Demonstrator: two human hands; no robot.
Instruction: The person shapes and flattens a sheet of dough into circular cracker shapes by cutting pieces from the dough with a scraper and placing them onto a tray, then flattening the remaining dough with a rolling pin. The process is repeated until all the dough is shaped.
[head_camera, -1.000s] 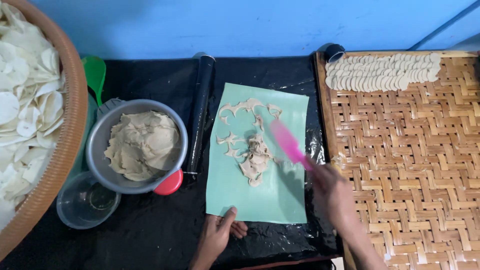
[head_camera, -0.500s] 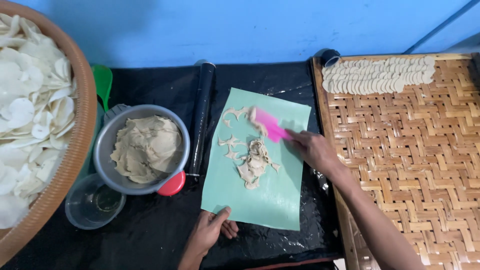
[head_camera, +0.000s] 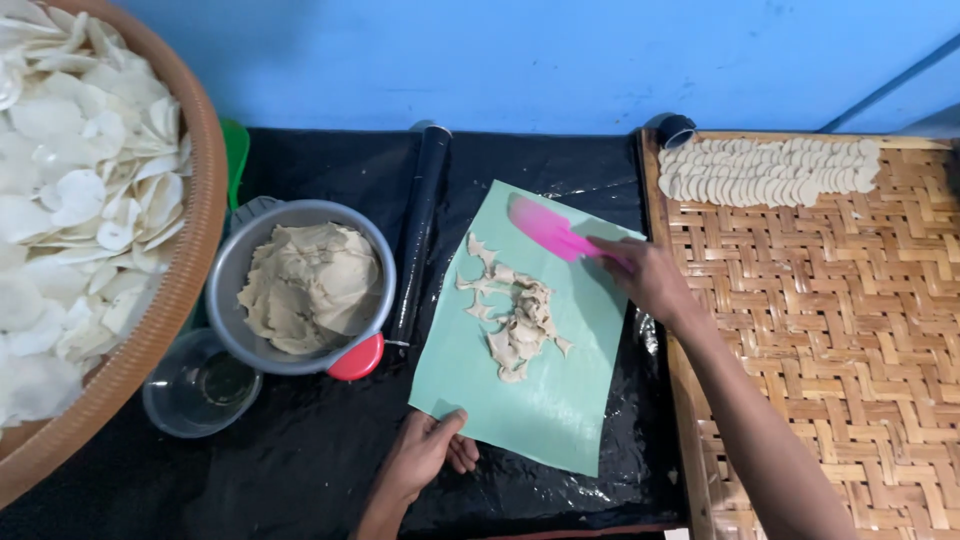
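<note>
Since a moment ago the scraper (head_camera: 545, 228) has swung from the right side of the sheet (head_camera: 545, 370) to its far edge, and the dough scraps (head_camera: 515, 315) are bunched closer together.

The big basket (head_camera: 195, 250) of pale discs fills the left. The woven tray (head_camera: 850, 330) lies on the right, with cut rounds (head_camera: 770, 170) in rows at its far end. The green sheet sits between them on black plastic, the scraps at its middle. Left of it lie a black roller (head_camera: 420, 230), a metal bowl (head_camera: 235, 270) of dough and, nearer, a clear cup (head_camera: 195, 385).

The right hand (head_camera: 645, 275) is closed around the pink scraper's handle, its blade pointing left, just beyond the scraps. The left hand (head_camera: 425, 455) pinches the sheet's near-left corner, thumb on top.
</note>
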